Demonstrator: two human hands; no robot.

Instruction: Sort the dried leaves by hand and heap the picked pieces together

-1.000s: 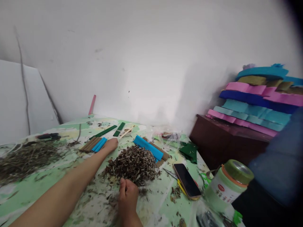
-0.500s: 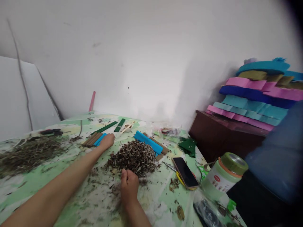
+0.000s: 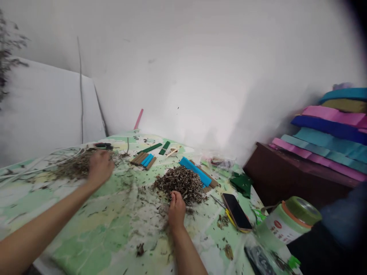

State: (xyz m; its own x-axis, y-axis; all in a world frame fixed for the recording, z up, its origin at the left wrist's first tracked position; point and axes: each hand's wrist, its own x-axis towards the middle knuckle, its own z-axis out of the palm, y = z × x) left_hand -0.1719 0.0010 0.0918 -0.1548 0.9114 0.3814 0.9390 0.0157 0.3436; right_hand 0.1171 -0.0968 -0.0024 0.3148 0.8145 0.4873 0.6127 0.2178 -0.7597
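Note:
My left hand (image 3: pixel 101 168) is at the right side of a heap of dry, thin stems (image 3: pixel 73 166), fingers bent and smeared by motion; whether it grips any stem is unclear. My right hand (image 3: pixel 177 210) rests at the near edge of a pile of small, dark, curled dried bits (image 3: pixel 182 184). Its fingers are pinched together, and what lies between them, if anything, is hidden. Between the two piles, further back, lies a row of brown and blue rolled strips (image 3: pixel 146 159). Behind the dried pile sits a larger blue strip (image 3: pixel 195 170) on brown pieces.
Right of the pile are scissors (image 3: pixel 229 217) with yellow handles, partly under a phone (image 3: pixel 236 211). A green-lidded jar (image 3: pixel 286 219) stands by the table's right edge. Dark green strips (image 3: pixel 149 148) and a small cup (image 3: pixel 173 151) lie further back. Folded coloured paper (image 3: pixel 329 133) is stacked on a brown box (image 3: pixel 286 164).
My left hand has left the row of rolled strips and moved left to the stem heap. My right hand stays by the dried pile. The view has swung left.

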